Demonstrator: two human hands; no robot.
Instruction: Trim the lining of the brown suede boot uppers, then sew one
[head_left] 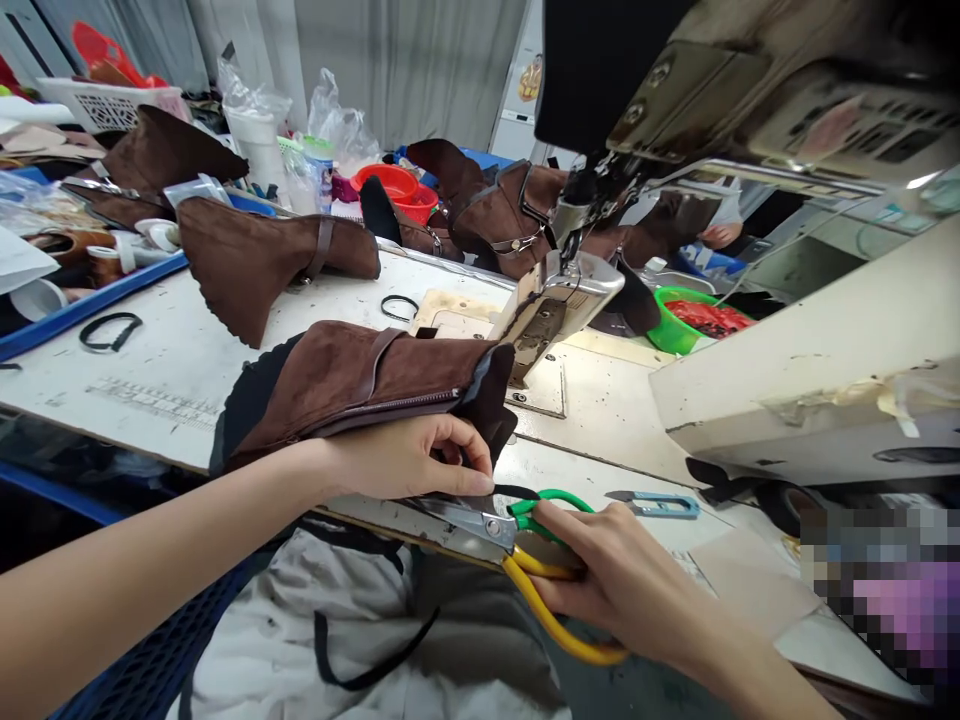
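Observation:
A brown suede boot upper (337, 385) with a zipper and a strap lies on the white table in front of the sewing machine (551, 300). My left hand (409, 455) is closed at its near edge, thumb and forefinger pinching a thin black strip (517, 491). My right hand (607, 575) grips scissors (551, 615) with one green and one yellow handle. Their blades point left beneath my left hand, and the tips are hidden there. Another black strip (375, 675) lies on the light cloth over my lap.
Blue thread snips (660, 504) lie right of my right hand. A second brown upper (255, 255) and black loops (110, 332) are at the left. More brown pieces (502, 210) sit behind the machine, beside a green basket (671, 325). A blue-edged tray (90, 305) stands far left.

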